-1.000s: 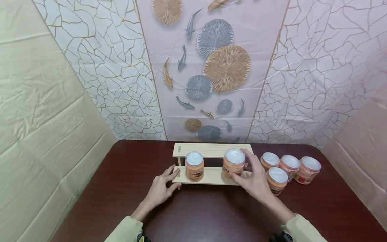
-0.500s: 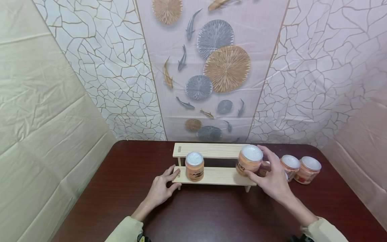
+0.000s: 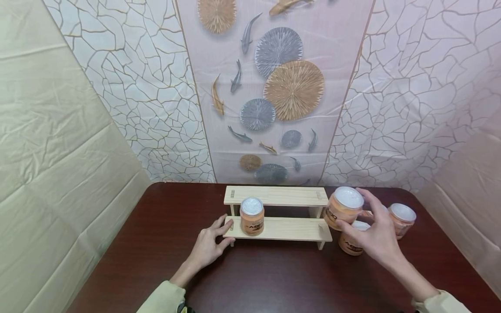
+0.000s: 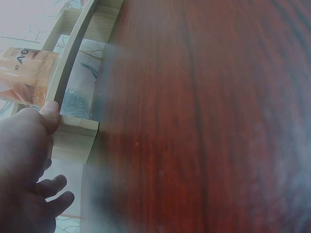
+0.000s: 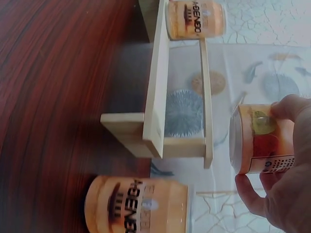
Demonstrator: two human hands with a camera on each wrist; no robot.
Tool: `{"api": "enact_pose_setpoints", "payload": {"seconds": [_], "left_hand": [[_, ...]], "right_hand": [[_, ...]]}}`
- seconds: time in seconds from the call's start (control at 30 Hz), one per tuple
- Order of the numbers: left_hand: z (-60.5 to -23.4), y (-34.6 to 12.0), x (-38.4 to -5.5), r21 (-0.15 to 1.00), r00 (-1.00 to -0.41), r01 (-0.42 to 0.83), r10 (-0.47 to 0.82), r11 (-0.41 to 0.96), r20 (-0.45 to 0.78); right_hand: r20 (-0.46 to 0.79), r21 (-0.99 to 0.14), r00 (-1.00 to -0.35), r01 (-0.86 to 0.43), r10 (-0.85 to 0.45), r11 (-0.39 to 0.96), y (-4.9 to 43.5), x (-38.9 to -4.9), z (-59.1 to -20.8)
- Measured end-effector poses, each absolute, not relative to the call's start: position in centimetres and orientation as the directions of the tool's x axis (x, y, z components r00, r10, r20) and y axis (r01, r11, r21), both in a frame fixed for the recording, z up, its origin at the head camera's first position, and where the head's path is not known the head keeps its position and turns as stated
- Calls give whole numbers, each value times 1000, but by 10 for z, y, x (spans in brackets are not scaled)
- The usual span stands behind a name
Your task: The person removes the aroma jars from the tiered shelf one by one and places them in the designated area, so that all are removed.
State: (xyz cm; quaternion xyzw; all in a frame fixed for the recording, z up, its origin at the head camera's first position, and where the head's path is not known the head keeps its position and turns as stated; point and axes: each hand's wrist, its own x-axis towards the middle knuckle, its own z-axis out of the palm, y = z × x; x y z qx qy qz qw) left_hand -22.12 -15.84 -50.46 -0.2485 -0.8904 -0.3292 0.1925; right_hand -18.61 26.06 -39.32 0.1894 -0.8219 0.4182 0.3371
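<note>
A two-tier wooden rack (image 3: 275, 228) stands at the middle of the table. One orange jar with a silvery lid (image 3: 252, 219) stands upright on the left part of its lower board. My left hand (image 3: 208, 244) holds the left end of that board; the left wrist view shows the thumb (image 4: 51, 112) on the board's edge. Past the rack's right end, my right hand (image 3: 375, 237) grips a second such jar (image 3: 337, 213) between thumb and fingers, slightly tilted and raised. In the right wrist view the held jar (image 5: 265, 141) shows a fruit picture and is apart from the rack.
On the table right of the rack, a jar (image 3: 351, 244) stands below the held one, and another jar (image 3: 402, 219) stands farther right. Other jars there are mostly hidden behind the right hand. A patterned cloth (image 3: 254, 87) hangs behind the dark table (image 3: 266, 278).
My right hand has lifted the jar from the right part of the lower board and carried it right, past the rack's end. The left hand stays in place.
</note>
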Motion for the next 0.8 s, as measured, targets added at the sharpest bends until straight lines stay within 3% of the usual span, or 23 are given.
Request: {"api": "enact_pose_setpoints", "payload": {"seconds": [0.27, 0.8], "left_hand": [[-505, -159, -221, 506, -812, 559, 312, 657, 493], [-504, -159, -221, 504, -809, 564, 317, 654, 495]], "right_hand": [[656, -619, -753, -497, 52, 608, 277, -176, -388], [640, -642, -756, -428, 136, 637, 310, -168, -388]]}}
